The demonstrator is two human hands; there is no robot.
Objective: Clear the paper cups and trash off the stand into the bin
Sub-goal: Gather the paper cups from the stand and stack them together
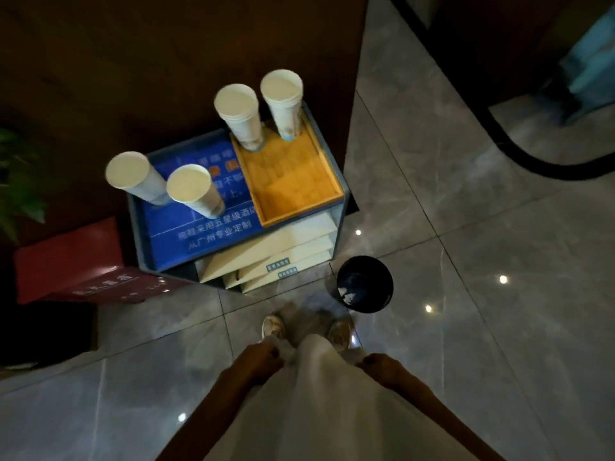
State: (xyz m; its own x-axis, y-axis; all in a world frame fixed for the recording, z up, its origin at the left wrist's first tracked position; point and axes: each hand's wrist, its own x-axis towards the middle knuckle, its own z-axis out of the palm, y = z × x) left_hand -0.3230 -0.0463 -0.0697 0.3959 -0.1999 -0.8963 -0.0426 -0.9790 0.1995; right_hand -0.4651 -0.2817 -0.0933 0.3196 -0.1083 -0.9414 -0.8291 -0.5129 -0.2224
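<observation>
A grey stand [342,207] with a blue printed top stands against a dark wall. Two stacks of white paper cups [136,176] [196,191] rise from its blue left part. Two more cup stacks [241,116] [286,101] stand at the far end of a yellow wooden tray [293,181] on the right part. A small black bin [364,284] with white scraps inside sits on the floor right of the stand. My left hand [264,359] and my right hand [376,364] hang low beside my white skirt, fingers curled against the cloth, far below the stand.
Cream drawers [276,251] fill the stand's front. A red box [73,261] sits on the floor to the left, a green plant [16,188] behind it. Grey glossy tiles [482,261] stretch right; a dark curved base [499,128] lies at the far right.
</observation>
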